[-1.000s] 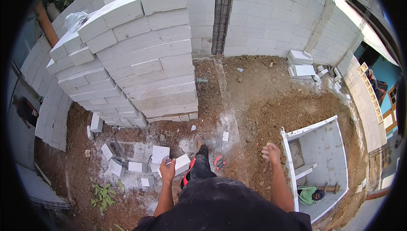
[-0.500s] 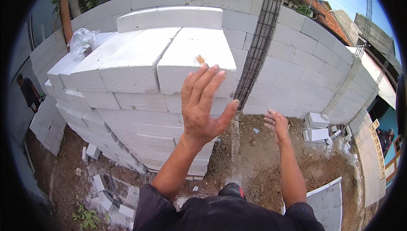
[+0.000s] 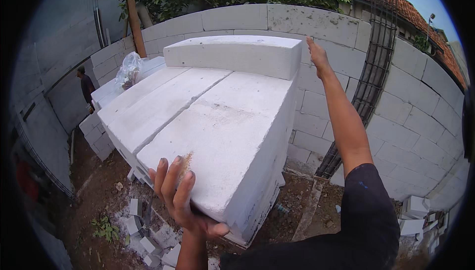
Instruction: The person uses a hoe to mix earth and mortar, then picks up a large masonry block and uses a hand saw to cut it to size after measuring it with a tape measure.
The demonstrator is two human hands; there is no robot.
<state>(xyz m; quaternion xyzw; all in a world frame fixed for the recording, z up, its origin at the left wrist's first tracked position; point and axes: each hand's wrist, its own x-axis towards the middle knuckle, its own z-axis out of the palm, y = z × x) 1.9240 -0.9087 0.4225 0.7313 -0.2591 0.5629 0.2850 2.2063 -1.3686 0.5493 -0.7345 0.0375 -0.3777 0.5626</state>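
Observation:
Several white lightweight concrete blocks point(image 3: 232, 114) lie side by side on top of a tall stack. My left hand point(image 3: 180, 196) is at the near end of the right-hand block, its fingers spread and raised over the edge; it appears to touch there, without a grip around it. A single block point(image 3: 232, 54) lies crosswise on the far end of the top layer. Out past that block's right end is my right hand point(image 3: 318, 57), fingers stretched out and holding nothing. Whether it touches the block's end is hard to see. A small brown smudge point(image 3: 187, 165) marks the block by my left fingers.
Behind the stack runs a white block wall point(image 3: 232, 17), with a steel rebar column point(image 3: 368, 92) standing in it. A clear plastic bag point(image 3: 129, 72) rests on the stack's far left. Broken blocks point(image 3: 133, 220) litter the soil. Another person point(image 3: 86, 87) stands at far left.
My view has moved closer to the stack. My right hand has gone up and forward, to beside the crosswise block. My left hand has come back to the near end of the top block.

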